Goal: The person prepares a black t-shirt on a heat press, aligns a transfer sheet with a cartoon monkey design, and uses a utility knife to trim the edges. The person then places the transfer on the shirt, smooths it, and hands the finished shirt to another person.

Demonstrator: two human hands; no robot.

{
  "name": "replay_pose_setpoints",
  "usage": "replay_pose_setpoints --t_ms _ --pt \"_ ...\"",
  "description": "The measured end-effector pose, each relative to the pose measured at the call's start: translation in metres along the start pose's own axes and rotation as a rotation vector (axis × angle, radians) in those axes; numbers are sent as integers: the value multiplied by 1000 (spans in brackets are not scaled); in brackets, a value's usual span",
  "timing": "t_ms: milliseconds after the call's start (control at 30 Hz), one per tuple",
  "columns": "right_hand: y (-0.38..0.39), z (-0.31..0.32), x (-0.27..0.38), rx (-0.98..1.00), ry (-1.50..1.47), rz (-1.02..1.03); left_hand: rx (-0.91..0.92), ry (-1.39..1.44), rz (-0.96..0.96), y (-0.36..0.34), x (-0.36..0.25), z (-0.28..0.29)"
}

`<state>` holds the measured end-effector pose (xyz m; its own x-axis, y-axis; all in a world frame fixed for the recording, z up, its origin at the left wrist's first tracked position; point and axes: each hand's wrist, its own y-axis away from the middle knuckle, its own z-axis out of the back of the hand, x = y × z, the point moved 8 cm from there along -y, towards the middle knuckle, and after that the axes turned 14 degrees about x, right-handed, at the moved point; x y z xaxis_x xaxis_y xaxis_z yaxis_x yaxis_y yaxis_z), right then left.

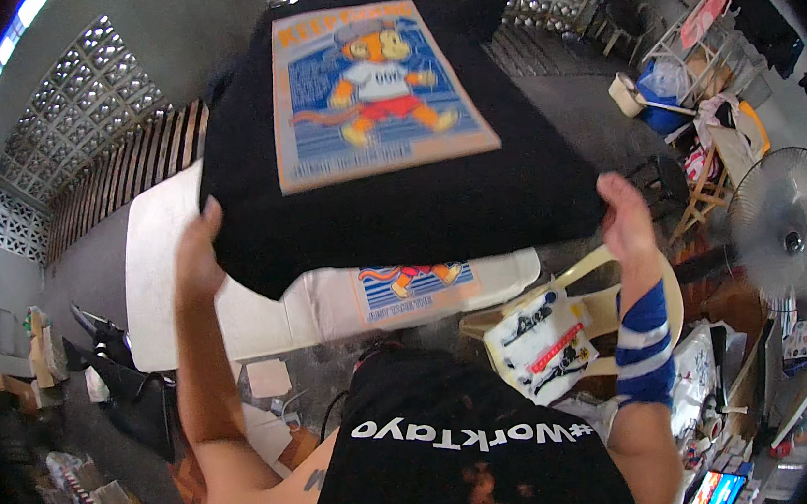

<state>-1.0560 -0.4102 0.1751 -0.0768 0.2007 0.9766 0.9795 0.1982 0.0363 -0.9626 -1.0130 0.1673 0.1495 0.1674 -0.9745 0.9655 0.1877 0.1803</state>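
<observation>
A black T-shirt (400,218) is stretched out in the air between my two hands. On its front is a colourful cartoon print (379,94) of a walking animal in a cap, white top and red shorts. My left hand (201,252) is closed on the shirt's left edge, with the thumb on top. At the right edge my right hand (624,216) grips the cloth the same way; fingers under the fabric are hidden. Below the raised shirt, a pale shirt (336,302) with a similar print lies on a white table (167,265), partly covered from view.
Right of the table stands a cream plastic chair (666,309) with a printed white cloth (538,341) on it. A standing fan (791,239) is further right. A dark motorcycle (125,390) is at the left, and boxes and clutter line both sides.
</observation>
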Motion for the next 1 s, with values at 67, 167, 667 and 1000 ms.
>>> replay_pose_setpoints --t_ms 67,167,667,1000 --pt "39 37 -86 -87 121 -146 200 79 95 24 92 3" --pt "95 82 -206 -109 471 -497 36 -372 524 50 231 30" --pt "-6 -154 -294 281 1535 -19 157 -1480 -424 -130 224 -153" --pt "-20 -152 -290 305 1475 -206 -88 -1455 -380 -301 198 -94"
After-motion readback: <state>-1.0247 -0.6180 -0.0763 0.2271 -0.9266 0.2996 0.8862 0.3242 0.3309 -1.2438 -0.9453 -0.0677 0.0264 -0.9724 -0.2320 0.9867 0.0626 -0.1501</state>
